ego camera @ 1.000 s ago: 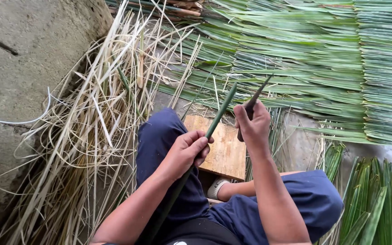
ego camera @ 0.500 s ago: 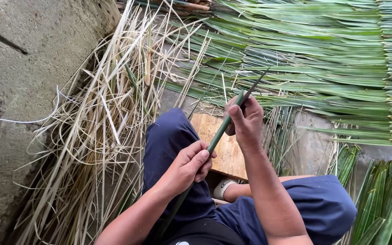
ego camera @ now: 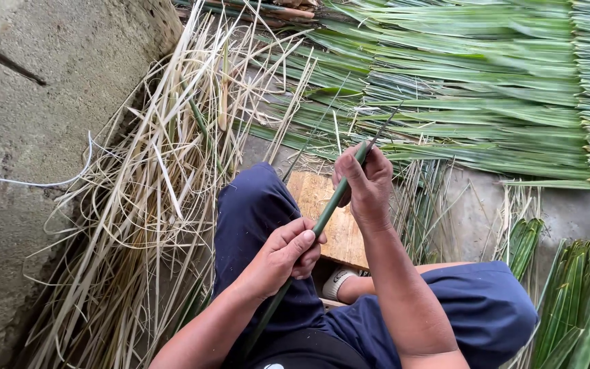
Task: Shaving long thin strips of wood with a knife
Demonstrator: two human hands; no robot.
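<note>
A long green palm leaf rib [ego camera: 327, 209] slants from my lap up toward the upper right. My left hand [ego camera: 287, 251] grips it low down, fingers curled around the stem. My right hand [ego camera: 364, 186] is closed higher up on the same rib, together with a thin dark blade whose tip [ego camera: 385, 123] pokes out beyond the fingers. Both hands sit over my knees in dark blue trousers [ego camera: 254, 212], above a small wooden board [ego camera: 341, 236].
A heap of dry pale leaf strips [ego camera: 151, 198] lies on the left against a concrete wall [ego camera: 29, 116]. Rows of laid green palm leaves [ego camera: 486, 89] cover the ground ahead. More green fronds [ego camera: 575, 301] stand at the lower right. A white shoe [ego camera: 339, 281] shows under my leg.
My right hand has slid down the rib toward my left hand, and the blade with it. The view has shifted slightly; a hand at the right edge is gone from sight.
</note>
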